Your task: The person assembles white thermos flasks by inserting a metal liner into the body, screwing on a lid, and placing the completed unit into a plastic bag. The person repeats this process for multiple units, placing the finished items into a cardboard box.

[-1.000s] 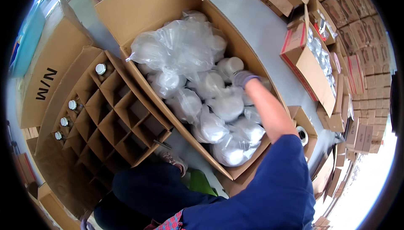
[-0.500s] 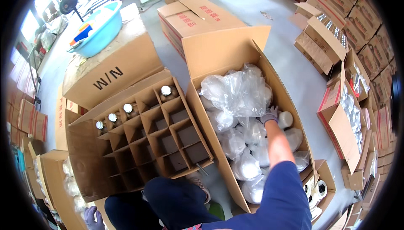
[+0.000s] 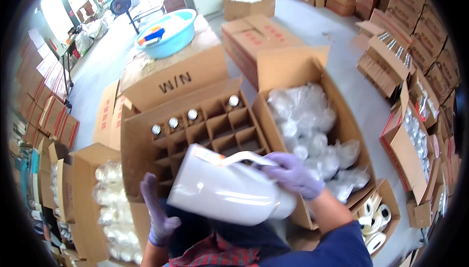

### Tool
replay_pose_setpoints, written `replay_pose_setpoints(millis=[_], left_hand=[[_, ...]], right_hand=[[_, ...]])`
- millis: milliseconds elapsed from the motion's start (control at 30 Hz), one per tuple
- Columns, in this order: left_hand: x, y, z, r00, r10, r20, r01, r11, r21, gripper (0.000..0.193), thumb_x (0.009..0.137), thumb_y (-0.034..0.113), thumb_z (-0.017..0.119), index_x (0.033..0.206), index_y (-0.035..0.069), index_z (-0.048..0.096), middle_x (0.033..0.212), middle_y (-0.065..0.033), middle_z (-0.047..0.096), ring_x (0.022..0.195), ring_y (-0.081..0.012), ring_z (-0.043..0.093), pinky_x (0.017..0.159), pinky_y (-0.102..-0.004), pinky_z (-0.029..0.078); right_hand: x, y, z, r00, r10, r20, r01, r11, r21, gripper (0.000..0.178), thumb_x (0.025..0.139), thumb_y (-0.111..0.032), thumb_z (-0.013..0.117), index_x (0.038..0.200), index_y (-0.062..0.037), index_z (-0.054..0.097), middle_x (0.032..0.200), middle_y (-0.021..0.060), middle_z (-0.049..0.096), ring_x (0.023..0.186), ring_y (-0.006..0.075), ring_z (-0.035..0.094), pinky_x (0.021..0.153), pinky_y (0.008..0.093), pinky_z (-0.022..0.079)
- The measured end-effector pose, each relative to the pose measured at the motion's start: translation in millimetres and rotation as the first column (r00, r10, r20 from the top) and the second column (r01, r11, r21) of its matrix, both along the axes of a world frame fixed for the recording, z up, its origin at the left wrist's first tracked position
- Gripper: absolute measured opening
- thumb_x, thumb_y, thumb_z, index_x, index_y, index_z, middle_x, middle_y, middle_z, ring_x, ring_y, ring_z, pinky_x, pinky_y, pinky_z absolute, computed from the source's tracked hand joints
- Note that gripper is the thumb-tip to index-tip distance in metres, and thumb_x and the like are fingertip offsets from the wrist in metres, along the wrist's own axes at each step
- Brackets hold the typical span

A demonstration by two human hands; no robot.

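A large glossy white jug (image 3: 222,186) with a looped handle lies tilted on its side in the air before me, its narrower end to the right. My right hand (image 3: 291,173), in a purple glove, grips it around the upper end of the handle. On the jug's left, my gloved left hand (image 3: 157,213) is open, thumb and fingers spread, apart from it. Behind the jug stands a divided carton (image 3: 134,142) with cardboard cells. White-capped items (image 3: 193,114) fill several of its back cells; the jug hides some front cells.
To the right, an open carton (image 3: 361,157) holds white items in clear plastic bags (image 3: 305,111). A small box of white rolls (image 3: 383,213) sits beside it. At left is a carton of wrapped white items (image 3: 110,194). A blue basin (image 3: 178,40) stands behind the divided carton.
My right hand has come out of the bagged-item carton and now holds the white jug over my lap. My left hand has risen into view beside it. The view has shifted.
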State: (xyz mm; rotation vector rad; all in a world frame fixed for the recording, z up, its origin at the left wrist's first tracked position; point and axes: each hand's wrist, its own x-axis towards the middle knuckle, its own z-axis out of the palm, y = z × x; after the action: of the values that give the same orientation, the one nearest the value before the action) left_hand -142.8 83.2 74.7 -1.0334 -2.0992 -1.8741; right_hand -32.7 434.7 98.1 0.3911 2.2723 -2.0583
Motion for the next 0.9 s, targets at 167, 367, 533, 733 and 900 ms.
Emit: replay_pose_setpoints(millis=[167, 367, 533, 733, 900], left_hand=[[-22, -82, 31, 0.992, -0.123, -0.009, 0.119, 0.975, -0.188, 0.029, 0.082, 0.024, 0.078, 0.102, 0.007, 0.066, 0.116, -0.0151, 0.065, 0.104, -0.0269, 0.062, 0.089, -0.0408, 0.05], [1, -37, -4, 0.971, 0.148, -0.19, -0.229, 0.807, -0.544, 0.035, 0.069, 0.02, 0.086, 0.095, 0.006, 0.068, 0.092, -0.0119, 0.069, 0.079, -0.0296, 0.066, 0.072, -0.0392, 0.051], [-8, -36, -49, 0.984, 0.162, 0.074, -0.174, 0.966, 0.193, 0.05, 0.094, 0.035, 0.066, 0.124, -0.005, 0.057, 0.117, -0.0266, 0.062, 0.096, -0.0319, 0.064, 0.085, -0.0429, 0.053], [-27, -40, -74, 0.687, 0.158, 0.709, -0.397, 0.899, 0.184, 0.058, 0.105, 0.042, 0.043, 0.133, -0.008, 0.048, 0.134, -0.0221, 0.056, 0.128, -0.0286, 0.054, 0.114, -0.0412, 0.039], [-42, -47, -85, 0.551, -0.109, 0.827, -0.499, 0.752, 0.431, 0.041, 0.106, 0.031, 0.042, 0.133, 0.001, 0.054, 0.123, -0.0173, 0.066, 0.115, -0.0292, 0.064, 0.106, -0.0423, 0.048]], right_hand=[[-30, -141, -81, 0.836, 0.549, 0.013, -0.539, 0.816, 0.206, 0.03, 0.099, -0.026, 0.059, 0.116, -0.0032, 0.068, 0.106, 0.0171, 0.072, 0.1, 0.0274, 0.069, 0.092, 0.0368, 0.053], [-215, -49, -148, 0.962, 0.036, -0.271, 0.189, 0.628, 0.755, 0.028, 0.092, -0.021, 0.058, 0.116, -0.0096, 0.068, 0.112, 0.0218, 0.067, 0.106, 0.038, 0.064, 0.091, 0.0481, 0.052], [-381, 75, -273, 0.989, -0.134, 0.063, -0.049, 0.106, 0.993, 0.06, 0.088, -0.037, 0.063, 0.142, -0.0144, 0.05, 0.137, 0.0249, 0.052, 0.13, 0.0444, 0.049, 0.107, 0.0487, 0.045], [-402, 76, -297, 0.937, -0.13, 0.324, -0.277, 0.288, 0.917, 0.057, 0.084, -0.033, 0.073, 0.135, -0.0172, 0.056, 0.136, 0.0234, 0.05, 0.125, 0.042, 0.055, 0.102, 0.0486, 0.049], [-308, 33, -143, 0.946, 0.21, -0.247, 0.239, 0.065, 0.969, 0.041, 0.075, -0.026, 0.078, 0.111, -0.0122, 0.063, 0.102, 0.0164, 0.056, 0.094, 0.035, 0.06, 0.079, 0.0463, 0.052]])
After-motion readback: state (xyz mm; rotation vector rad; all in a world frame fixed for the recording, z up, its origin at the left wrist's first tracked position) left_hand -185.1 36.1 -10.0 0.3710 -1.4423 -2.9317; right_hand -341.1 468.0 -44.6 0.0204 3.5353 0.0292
